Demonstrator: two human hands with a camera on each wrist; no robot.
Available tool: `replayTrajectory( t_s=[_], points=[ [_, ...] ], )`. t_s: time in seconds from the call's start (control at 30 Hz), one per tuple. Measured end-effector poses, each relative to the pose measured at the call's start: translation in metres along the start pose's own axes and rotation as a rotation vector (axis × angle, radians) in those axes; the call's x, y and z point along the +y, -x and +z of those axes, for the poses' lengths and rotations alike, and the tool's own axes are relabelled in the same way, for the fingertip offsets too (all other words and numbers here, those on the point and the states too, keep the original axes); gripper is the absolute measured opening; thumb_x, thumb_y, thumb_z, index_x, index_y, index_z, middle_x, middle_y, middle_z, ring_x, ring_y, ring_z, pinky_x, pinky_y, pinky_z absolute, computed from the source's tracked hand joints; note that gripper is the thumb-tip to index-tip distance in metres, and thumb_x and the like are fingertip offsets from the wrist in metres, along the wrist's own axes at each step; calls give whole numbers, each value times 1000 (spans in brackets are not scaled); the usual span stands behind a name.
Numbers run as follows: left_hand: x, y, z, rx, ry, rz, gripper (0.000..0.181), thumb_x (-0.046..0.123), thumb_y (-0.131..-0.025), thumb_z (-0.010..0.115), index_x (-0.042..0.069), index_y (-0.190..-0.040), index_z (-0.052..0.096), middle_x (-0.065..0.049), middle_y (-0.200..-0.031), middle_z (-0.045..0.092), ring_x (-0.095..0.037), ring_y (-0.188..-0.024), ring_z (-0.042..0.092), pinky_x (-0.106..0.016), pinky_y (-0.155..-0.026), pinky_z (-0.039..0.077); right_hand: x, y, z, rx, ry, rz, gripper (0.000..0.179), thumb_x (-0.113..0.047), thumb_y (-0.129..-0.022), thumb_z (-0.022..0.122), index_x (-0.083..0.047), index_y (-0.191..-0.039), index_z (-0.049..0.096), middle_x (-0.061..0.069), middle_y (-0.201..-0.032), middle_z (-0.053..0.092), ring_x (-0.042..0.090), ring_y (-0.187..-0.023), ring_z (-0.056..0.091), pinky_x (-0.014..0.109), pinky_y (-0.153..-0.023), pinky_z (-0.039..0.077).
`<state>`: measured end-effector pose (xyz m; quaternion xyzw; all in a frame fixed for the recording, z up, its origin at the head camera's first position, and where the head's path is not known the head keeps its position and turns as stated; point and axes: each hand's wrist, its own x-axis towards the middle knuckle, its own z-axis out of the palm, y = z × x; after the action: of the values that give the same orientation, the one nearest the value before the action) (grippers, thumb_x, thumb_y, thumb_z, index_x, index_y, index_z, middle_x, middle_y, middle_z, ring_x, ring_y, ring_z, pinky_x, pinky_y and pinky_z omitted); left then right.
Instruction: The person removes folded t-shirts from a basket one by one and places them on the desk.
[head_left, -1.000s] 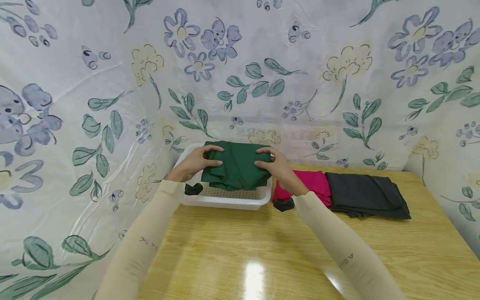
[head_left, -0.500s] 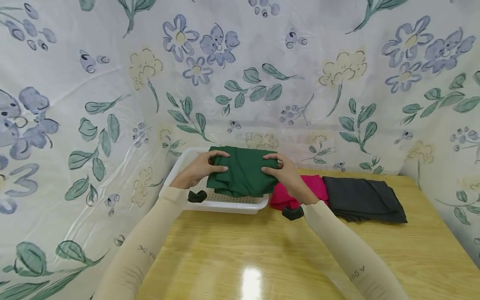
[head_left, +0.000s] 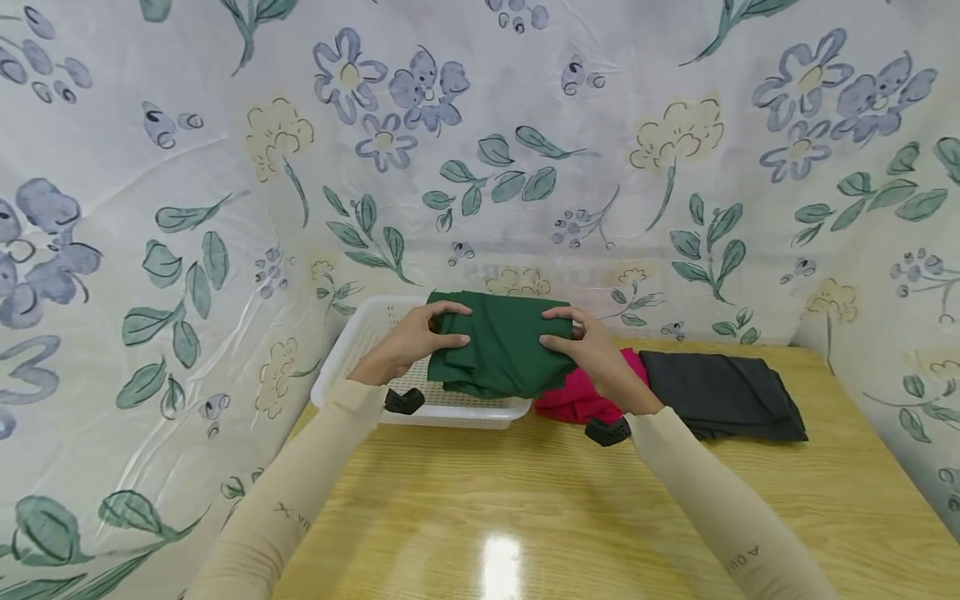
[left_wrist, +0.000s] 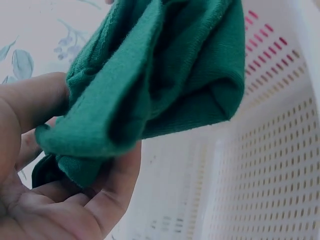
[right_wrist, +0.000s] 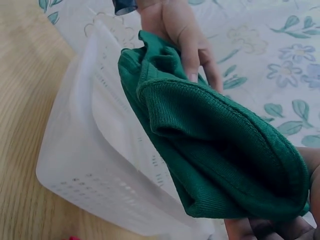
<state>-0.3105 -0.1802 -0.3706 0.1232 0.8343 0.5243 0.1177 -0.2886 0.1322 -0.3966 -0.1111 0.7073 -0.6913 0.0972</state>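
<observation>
A folded green cloth garment [head_left: 510, 346] hangs above the white plastic basket [head_left: 442, 414], held at both ends. My left hand [head_left: 408, 340] grips its left end, thumb and fingertips on the near face, other fingers behind. On the opposite end my right hand [head_left: 600, 354] pinches it the same way. Seen from the left wrist, the layers of the green garment [left_wrist: 150, 75] fold over between thumb and fingers. In the right wrist view the garment [right_wrist: 200, 140] shows its open folded edge and ribbed seams, with the basket [right_wrist: 75, 165] beneath it.
Right of the basket lies a folded pink-red cloth [head_left: 573, 400], partly hidden behind my right hand and forearm. Beside it a folded dark grey cloth [head_left: 720, 396] rests on the wooden table [head_left: 450, 500]. A flower-printed curtain [head_left: 487, 100] stands behind and at the sides.
Both hands have carried the green garment to the right relative to the basket, uncovering more of the basket's left side and covering more of the pink-red cloth. The view has shifted slightly.
</observation>
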Motion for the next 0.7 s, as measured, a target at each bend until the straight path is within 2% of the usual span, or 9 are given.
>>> replayTrajectory(
  t_s=[0.27,0.37,0.5,0.7],
  points=[
    [9,3,19,-4,-7,20,50,17,-94,78,21,-141,61,-16,-146,47,-33,-116,56,-44,-94,50,-3,16,-18,15,57,25,48,-17,-98,74,-15,-142,56,21,-147,51,39,-129,56,50,-95,55],
    [11,5,26,0,-18,33,49,18,-94,78,22,-140,62,-15,-146,47,-33,-113,56,-43,-92,50,-3,21,-24,10,64,38,47,-18,-99,73,-16,-143,56,21,-146,50,41,-127,56,50,-93,56],
    [12,7,37,4,-18,51,48,19,-94,79,22,-139,63,-13,-152,43,-32,-119,55,-45,-95,50,1,28,-34,12,70,47,48,-19,-99,73,-15,-143,55,22,-147,47,42,-128,55,50,-93,56],
    [19,12,54,-11,-6,53,47,19,-94,79,24,-138,63,-14,-148,47,-33,-122,56,-48,-99,50,5,43,-49,33,103,55,49,-20,-99,73,-17,-144,55,25,-144,48,41,-121,59,47,-87,58]
  ],
)
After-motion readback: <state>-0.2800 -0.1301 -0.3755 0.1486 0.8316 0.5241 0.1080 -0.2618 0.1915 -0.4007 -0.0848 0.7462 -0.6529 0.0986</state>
